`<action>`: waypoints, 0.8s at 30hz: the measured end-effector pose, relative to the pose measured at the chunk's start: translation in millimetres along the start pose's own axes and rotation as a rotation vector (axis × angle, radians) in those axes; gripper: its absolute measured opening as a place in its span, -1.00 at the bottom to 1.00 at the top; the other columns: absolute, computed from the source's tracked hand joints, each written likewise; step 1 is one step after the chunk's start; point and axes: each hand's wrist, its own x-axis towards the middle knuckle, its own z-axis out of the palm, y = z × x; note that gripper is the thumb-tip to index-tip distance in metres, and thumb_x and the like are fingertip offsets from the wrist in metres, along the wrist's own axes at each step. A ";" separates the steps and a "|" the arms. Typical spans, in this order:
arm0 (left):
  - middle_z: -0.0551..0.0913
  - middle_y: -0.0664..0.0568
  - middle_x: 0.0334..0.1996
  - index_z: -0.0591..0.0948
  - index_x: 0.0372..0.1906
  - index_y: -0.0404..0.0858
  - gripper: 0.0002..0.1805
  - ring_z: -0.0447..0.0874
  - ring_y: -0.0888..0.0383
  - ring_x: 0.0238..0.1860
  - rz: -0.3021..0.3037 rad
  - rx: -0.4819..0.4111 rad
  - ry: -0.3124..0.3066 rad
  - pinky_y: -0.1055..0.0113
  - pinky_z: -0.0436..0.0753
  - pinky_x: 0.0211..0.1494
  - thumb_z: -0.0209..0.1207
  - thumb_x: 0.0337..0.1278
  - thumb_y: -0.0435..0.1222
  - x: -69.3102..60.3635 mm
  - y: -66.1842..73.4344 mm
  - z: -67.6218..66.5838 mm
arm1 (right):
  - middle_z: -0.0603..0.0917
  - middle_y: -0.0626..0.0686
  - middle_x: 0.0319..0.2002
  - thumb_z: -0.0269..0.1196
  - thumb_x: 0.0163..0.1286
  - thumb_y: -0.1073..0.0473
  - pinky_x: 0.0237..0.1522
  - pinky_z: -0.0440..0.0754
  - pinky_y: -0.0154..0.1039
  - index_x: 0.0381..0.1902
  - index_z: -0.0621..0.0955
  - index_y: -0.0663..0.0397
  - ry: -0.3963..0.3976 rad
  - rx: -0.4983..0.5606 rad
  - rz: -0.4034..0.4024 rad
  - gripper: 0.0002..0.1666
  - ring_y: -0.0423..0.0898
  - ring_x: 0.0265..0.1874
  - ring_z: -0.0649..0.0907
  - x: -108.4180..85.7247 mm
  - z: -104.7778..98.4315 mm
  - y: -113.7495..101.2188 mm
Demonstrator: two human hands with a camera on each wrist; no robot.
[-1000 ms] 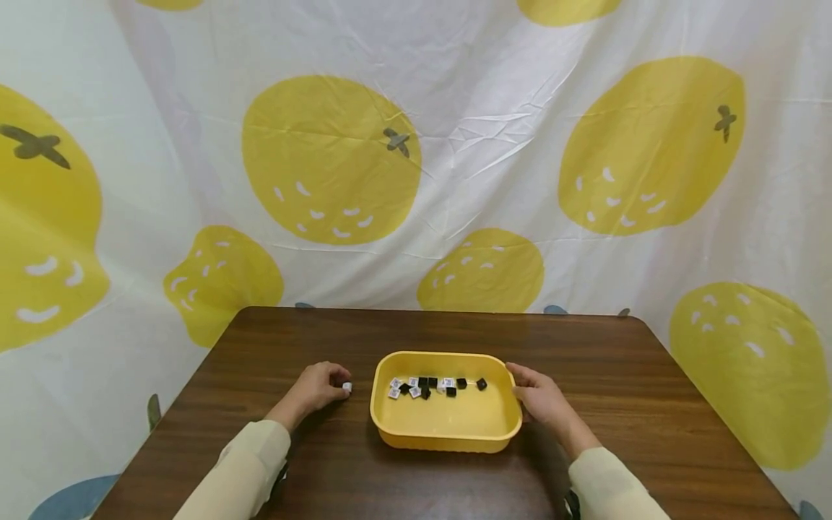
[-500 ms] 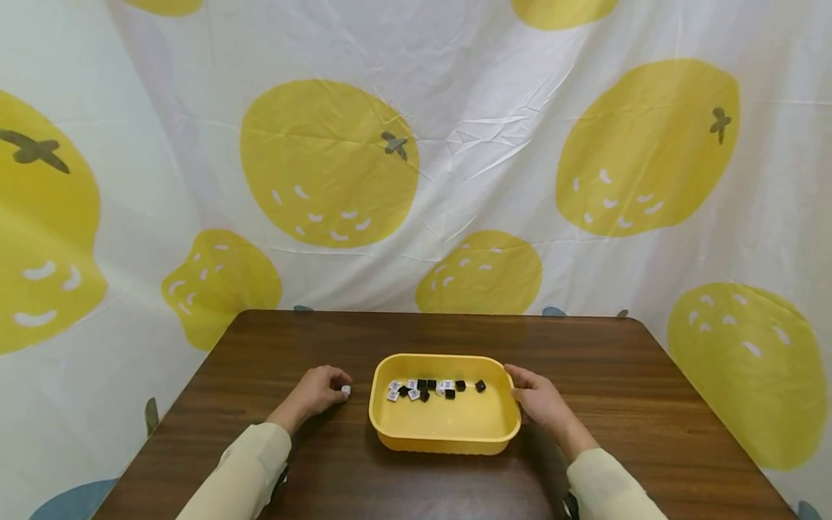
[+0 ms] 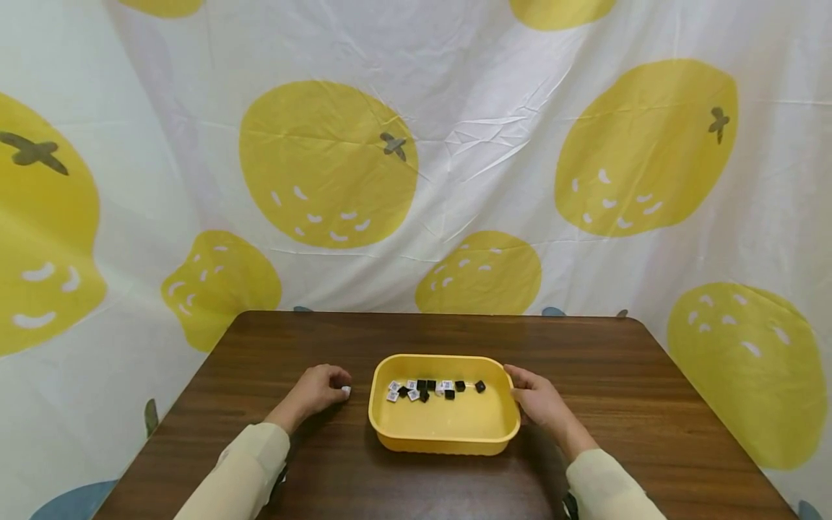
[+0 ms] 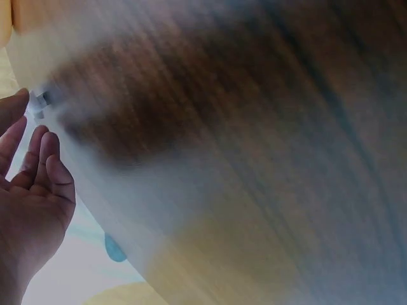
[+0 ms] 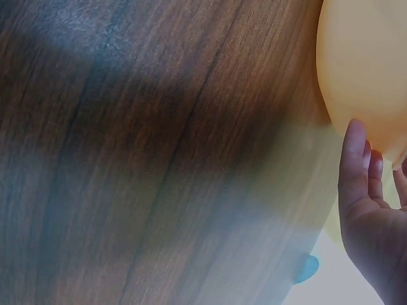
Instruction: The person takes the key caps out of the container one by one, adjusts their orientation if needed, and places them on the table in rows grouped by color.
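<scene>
My left hand [image 3: 318, 390] rests low over the table left of the tray and pinches a small white cube [image 3: 347, 390] between thumb and finger. In the left wrist view the cube [image 4: 39, 103] shows a dark part on one side, and the other fingers are slightly bent. The yellow plastic tray [image 3: 448, 438] stands on the table with several small white and black square pieces [image 3: 432, 386] lying toward its back. With fairly straight fingers, my right hand [image 3: 541, 399] touches the tray's right end near the back corner. The right wrist view shows those fingers against the outer wall [image 5: 365, 70].
The dark wood-grain table [image 3: 585, 347] has rounded back corners. Behind it hangs a white cloth [image 3: 468, 144] printed with yellow fruit.
Both hands and the tray keep almost the same places. The whole head view has shifted very slightly; the left hand still pinches the small white cube.
</scene>
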 end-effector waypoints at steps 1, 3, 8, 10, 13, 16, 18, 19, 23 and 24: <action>0.67 0.00 -0.27 0.71 -0.15 -0.30 -0.78 0.62 0.02 -0.15 -0.002 -0.004 0.007 0.04 0.56 0.01 0.38 0.06 -0.38 0.5 0.7 -0.6 | 0.50 0.22 -0.21 0.03 0.40 0.42 -0.48 0.63 -0.11 0.42 0.35 0.28 -0.001 0.002 -0.001 -0.39 -0.03 -0.47 0.54 -0.3 0.1 -0.3; 0.67 -0.01 -0.26 0.71 -0.12 -0.31 -0.77 0.62 0.02 -0.15 -0.003 -0.013 0.018 0.04 0.57 0.00 0.37 0.08 -0.37 1.6 3.1 -2.3 | 0.50 0.23 -0.20 0.02 0.41 0.42 -0.47 0.64 -0.11 0.43 0.35 0.27 -0.003 0.002 0.006 -0.39 -0.02 -0.46 0.55 -1.1 0.1 -0.8; 0.66 -0.04 -0.22 0.70 -0.06 -0.33 -0.72 0.62 0.01 -0.15 0.011 -0.044 0.042 0.06 0.59 -0.04 0.34 0.10 -0.36 7.6 16.0 -5.4 | 0.48 0.24 -0.18 0.01 0.42 0.42 -0.47 0.63 -0.09 0.43 0.34 0.27 -0.002 0.007 0.008 -0.39 -0.02 -0.46 0.54 -2.0 0.3 -2.3; 0.66 -0.04 -0.20 0.70 -0.04 -0.33 -0.71 0.62 0.03 -0.15 0.010 -0.073 0.048 0.08 0.59 -0.05 0.34 0.12 -0.35 11.6 23.8 -5.2 | 0.48 0.24 -0.18 0.01 0.41 0.43 -0.47 0.63 -0.08 0.42 0.35 0.27 0.001 0.007 0.006 -0.39 -0.03 -0.48 0.54 -1.9 0.5 -2.5; 0.65 -0.02 -0.18 0.69 -0.01 -0.31 -0.70 0.60 0.06 -0.15 -0.001 -0.134 0.045 0.12 0.60 -0.06 0.33 0.14 -0.33 17.1 39.0 -5.1 | 0.49 0.24 -0.17 0.02 0.41 0.44 -0.48 0.63 -0.09 0.42 0.36 0.27 0.005 0.004 0.010 -0.39 -0.03 -0.49 0.54 -2.1 0.6 -2.4; 0.64 0.00 -0.18 0.69 0.01 -0.29 -0.70 0.57 0.09 -0.16 -0.014 -0.185 0.038 0.15 0.59 -0.08 0.33 0.16 -0.32 22.6 55.5 -3.7 | 0.49 0.24 -0.17 0.01 0.41 0.44 -0.48 0.63 -0.10 0.42 0.36 0.27 0.006 0.004 0.011 -0.39 -0.03 -0.49 0.54 -2.1 0.7 -2.3; 0.63 0.01 -0.17 0.69 0.01 -0.27 -0.71 0.56 0.10 -0.15 -0.006 -0.207 0.038 0.14 0.59 -0.06 0.33 0.18 -0.32 25.8 66.9 -2.1 | 0.49 0.24 -0.17 0.01 0.41 0.44 -0.49 0.63 -0.12 0.42 0.35 0.28 0.004 0.002 0.005 -0.39 -0.03 -0.48 0.54 -2.0 0.8 -2.5; 0.64 -0.01 -0.16 0.69 0.01 -0.27 -0.71 0.57 0.09 -0.14 0.005 -0.214 0.036 0.12 0.59 -0.05 0.32 0.18 -0.32 27.3 72.6 -1.2 | 0.49 0.25 -0.17 0.01 0.41 0.43 -0.49 0.63 -0.12 0.42 0.35 0.28 0.004 0.000 0.002 -0.39 -0.03 -0.48 0.55 -2.0 0.8 -2.7; 0.65 -0.07 -0.09 0.68 0.03 -0.29 -0.71 0.57 0.04 -0.10 0.060 -0.235 0.021 0.10 0.57 0.00 0.30 0.21 -0.34 31.1 93.9 4.9 | 0.49 0.26 -0.16 0.01 0.41 0.43 -0.50 0.63 -0.14 0.42 0.35 0.28 0.003 -0.001 0.003 -0.39 -0.02 -0.45 0.57 -0.9 0.9 -2.1; 0.65 -0.09 -0.08 0.68 0.03 -0.30 -0.71 0.57 0.04 -0.10 0.072 -0.238 0.014 0.11 0.57 0.00 0.30 0.21 -0.34 31.8 98.8 6.8 | 0.49 0.26 -0.16 0.01 0.41 0.43 -0.50 0.64 -0.14 0.42 0.34 0.28 0.002 -0.002 0.004 -0.39 -0.02 -0.44 0.57 -0.8 0.9 -1.9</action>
